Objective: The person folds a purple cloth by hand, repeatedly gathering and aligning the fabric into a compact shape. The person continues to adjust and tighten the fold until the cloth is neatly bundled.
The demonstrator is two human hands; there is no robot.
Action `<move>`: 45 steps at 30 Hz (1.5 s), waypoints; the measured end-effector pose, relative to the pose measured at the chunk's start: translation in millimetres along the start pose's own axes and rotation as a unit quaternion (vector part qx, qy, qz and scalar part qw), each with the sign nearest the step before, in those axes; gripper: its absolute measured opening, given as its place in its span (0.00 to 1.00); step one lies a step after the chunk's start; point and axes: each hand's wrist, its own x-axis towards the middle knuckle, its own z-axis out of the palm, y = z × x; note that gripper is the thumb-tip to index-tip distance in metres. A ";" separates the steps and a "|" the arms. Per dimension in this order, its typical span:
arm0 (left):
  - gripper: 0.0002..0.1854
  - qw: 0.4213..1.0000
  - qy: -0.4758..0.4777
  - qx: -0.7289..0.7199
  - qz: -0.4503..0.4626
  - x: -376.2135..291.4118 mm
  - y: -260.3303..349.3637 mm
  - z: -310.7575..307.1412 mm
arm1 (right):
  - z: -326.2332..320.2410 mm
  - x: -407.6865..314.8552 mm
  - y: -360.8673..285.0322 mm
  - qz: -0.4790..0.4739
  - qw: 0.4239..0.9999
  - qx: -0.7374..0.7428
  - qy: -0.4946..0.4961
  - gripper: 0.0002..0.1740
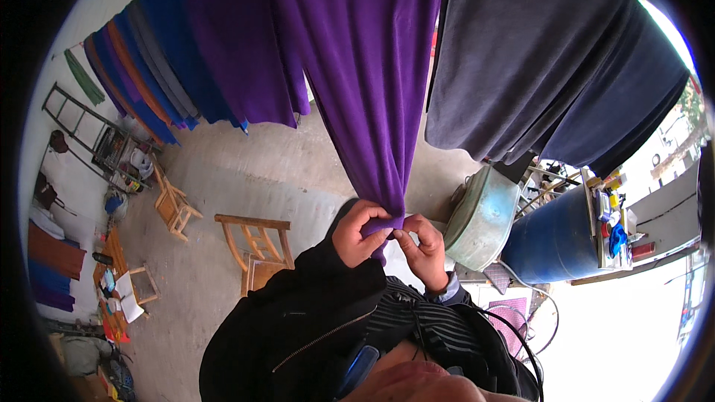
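A long purple cloth [363, 78] hangs from above and narrows to a gathered lower end in front of my chest. My left hand [358, 234] grips that end, thumb and fingers pinching a fold. On the other side, my right hand [423, 251] pinches the cloth's edge between thumb and forefinger. Both hands nearly meet at the gathered part, and a short tail of purple fabric drops below the left thumb. Beside this cloth, dark grey cloths [514, 61] hang to the right. Another purple cloth [234, 50] hangs to the left.
More blue, grey and brown cloths [139, 67] hang at the far left. Wooden chairs [254, 243] [170, 201] stand on the concrete floor. A metal tub [483, 218] and a blue barrel [550, 237] are at right. A ladder [78, 134] leans near the left wall, above a cluttered table [114, 257].
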 end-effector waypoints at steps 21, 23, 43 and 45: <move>0.15 1.000 -0.002 -0.014 0.026 -0.7 -49.8 -120.4 | 114.9 37.5 23.2 0.011 1.000 -0.024 -0.016 0.06; 0.16 1.000 -0.005 -0.028 0.006 -5.6 -54.0 -123.5 | 120.6 33.4 20.5 0.015 0.999 -0.034 -0.012 0.07; 0.11 0.875 -0.106 -0.437 -0.182 12.0 -47.7 -111.9 | 101.2 36.6 9.1 0.018 0.998 0.051 -0.032 0.05; 0.10 0.884 -0.146 -0.432 -0.101 16.1 -46.0 -99.0 | 93.7 38.7 27.0 0.081 0.989 0.119 0.046 0.06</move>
